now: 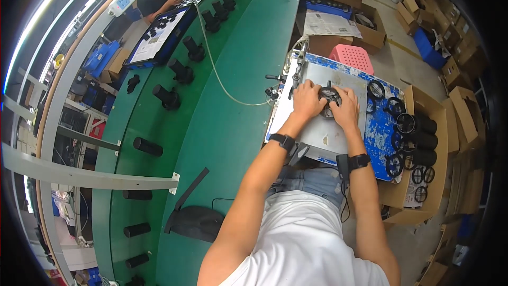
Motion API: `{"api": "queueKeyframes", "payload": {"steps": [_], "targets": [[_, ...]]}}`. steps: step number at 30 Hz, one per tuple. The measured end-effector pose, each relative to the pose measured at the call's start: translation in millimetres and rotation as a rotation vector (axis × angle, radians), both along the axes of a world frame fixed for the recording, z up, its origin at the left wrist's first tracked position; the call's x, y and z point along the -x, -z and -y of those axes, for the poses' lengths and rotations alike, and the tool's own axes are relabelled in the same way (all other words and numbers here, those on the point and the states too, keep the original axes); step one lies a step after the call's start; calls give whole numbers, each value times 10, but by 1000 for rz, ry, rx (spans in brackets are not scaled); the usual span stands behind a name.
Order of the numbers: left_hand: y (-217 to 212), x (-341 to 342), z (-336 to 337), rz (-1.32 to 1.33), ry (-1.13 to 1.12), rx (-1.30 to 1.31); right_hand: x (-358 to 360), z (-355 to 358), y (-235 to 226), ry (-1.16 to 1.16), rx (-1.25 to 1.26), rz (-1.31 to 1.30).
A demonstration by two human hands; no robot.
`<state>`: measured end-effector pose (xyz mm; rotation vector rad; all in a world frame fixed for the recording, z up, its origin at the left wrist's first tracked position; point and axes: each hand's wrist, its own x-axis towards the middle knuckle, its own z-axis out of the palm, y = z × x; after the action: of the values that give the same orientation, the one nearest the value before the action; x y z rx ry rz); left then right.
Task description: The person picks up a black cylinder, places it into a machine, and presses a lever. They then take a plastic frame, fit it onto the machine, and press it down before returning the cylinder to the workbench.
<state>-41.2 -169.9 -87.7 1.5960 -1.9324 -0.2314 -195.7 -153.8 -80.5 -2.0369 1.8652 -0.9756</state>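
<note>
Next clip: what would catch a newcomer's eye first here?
Both hands, left hand and right hand, meet over a small black round part on a worn grey and blue work plate at centre. To the left runs a long green conveyor belt carrying a row of black cylinders. On the right, an open cardboard box holds black tubes, with black rings lined up along the plate's edge.

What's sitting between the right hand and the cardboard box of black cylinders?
In the head view, black rings on the blue-edged board lie between the right hand and the cardboard box.
</note>
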Motion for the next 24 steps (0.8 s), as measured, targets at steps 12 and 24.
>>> {"api": "queueKeyframes", "payload": {"steps": [12,24], "targets": [[189,-172,336,-59,295,72,35,11,254,-140,17,-117],[126,-251,-183,-108,339,-72,253,-218,46,-315,-8,-50]]}}
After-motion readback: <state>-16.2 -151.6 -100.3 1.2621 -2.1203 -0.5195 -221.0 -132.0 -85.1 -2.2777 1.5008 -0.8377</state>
